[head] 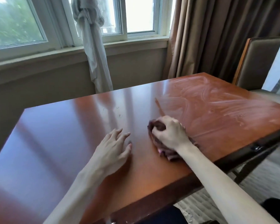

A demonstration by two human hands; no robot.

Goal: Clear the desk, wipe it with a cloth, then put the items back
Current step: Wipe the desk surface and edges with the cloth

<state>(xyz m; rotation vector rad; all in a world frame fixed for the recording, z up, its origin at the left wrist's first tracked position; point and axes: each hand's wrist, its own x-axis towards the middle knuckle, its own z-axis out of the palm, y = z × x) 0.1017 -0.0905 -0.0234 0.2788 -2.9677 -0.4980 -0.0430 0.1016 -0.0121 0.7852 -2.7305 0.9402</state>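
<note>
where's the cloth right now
The dark cloth is bunched under the right hand on the desk, right of centre, near the front edge, beside the left hand.

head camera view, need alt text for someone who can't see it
A person's right hand presses a bunched dark brown cloth onto a bare reddish wooden desk, while the left hand rests flat beside it. Pale wipe streaks cover the desk's right part; the left part looks glossy. Behind are windows, curtains and a chair.
</note>
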